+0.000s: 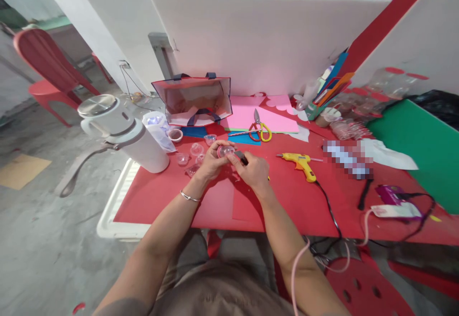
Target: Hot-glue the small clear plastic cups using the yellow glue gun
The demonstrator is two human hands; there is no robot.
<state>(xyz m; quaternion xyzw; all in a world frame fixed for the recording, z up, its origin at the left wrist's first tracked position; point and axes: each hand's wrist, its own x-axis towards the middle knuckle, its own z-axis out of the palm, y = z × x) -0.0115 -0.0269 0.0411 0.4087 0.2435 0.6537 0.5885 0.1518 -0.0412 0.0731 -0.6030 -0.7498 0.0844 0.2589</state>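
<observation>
Left hand [214, 159]: fingers curled round a small clear plastic cup [225, 151] with a pinkish rim, held just above the red table cover [211, 211], near side, roughly mid-table. Right hand [255, 168]: thumb and fingers pinching a dark object [242, 158] right beside the cup (too small to say what it is; can't tell if it touches the cup). Hands close together, thumbs toward each other. Bracelet [190, 196] on left wrist.

Just left of the left hand: loose clear plastic pieces, incl. a dome-shaped one [197, 149] and a cup-shaped one [183, 158]. Tape roll [175, 135] lies behind those, near the open tote bag [196, 100]. Big white flask [148, 151] at the left end.

Beyond the hands: pink sheets [241, 111], with scissors [257, 120] partly on them, red and yellow handle loops toward the person. Striped stick [244, 133] lies next to the loops.

Right of the right hand, apart from it: yellow glue gun [300, 161], nozzle pointing left, black cord running off the near edge. Further right: purple box [389, 194], white power strip [392, 211], green board [418, 151].
</observation>
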